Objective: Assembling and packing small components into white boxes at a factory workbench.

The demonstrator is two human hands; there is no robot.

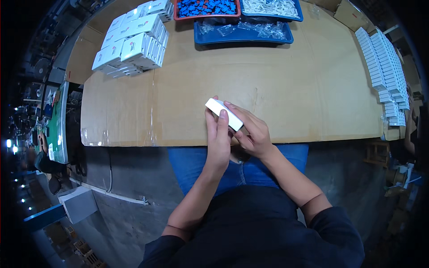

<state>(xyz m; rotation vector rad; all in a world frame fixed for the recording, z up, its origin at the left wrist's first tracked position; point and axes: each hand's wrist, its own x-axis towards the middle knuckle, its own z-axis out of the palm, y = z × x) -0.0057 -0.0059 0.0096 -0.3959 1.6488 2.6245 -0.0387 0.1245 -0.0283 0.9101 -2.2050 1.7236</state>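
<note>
Between my two hands is a small white box (225, 115), tilted, held above the near edge of the cardboard-covered table. My left hand (217, 138) grips its left side, the thumb pressed on the white face. My right hand (252, 131) wraps the right side, its fingers over the far edge and the thumb low near the bottom corner. The underside of the box is hidden by my hands.
A stack of white boxes (134, 42) stands at the far left. At the back are a red tray (208, 18) of small blue parts, a blue tray (272, 17) of white pieces, and a blue tray (243, 41) with clear plastic bags. Stacked small white boxes (380, 67) line the right edge.
</note>
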